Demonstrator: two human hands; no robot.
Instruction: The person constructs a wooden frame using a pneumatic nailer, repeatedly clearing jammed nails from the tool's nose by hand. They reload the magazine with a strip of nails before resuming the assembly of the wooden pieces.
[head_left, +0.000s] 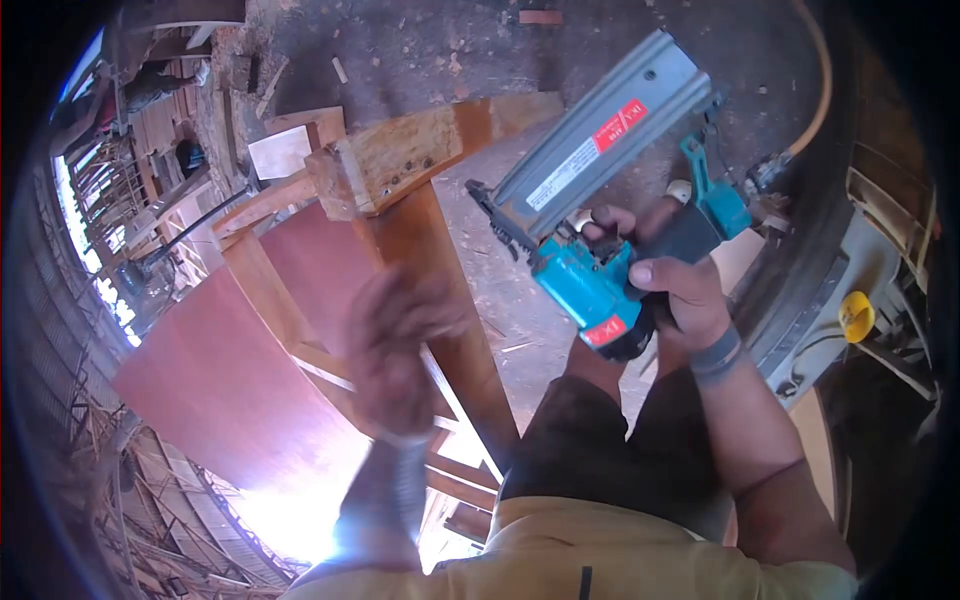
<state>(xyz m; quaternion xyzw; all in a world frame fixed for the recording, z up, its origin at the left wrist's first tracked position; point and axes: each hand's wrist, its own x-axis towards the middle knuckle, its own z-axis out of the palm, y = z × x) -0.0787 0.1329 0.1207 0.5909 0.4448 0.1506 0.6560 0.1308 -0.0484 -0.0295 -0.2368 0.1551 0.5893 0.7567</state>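
My right hand (680,295) is closed round the black grip of a teal pneumatic nail gun (588,285). Its long grey magazine (610,130) slants up and away from me, and an air hose (822,85) joins the grip end. My left hand (405,345) hovers over a wooden frame, smeared by motion, so its fingers cannot be made out. Beneath that hand run the frame's brown wooden rail (440,270) and a reddish plywood panel (220,320). A thick wooden block (400,160) crosses the far end of the rail.
Stacked timber and scraps (200,110) fill the far left side. Wood chips litter the concrete floor (430,55). On the right, a yellow round object (856,317) lies among wooden pieces. Strong glare washes out the lower left.
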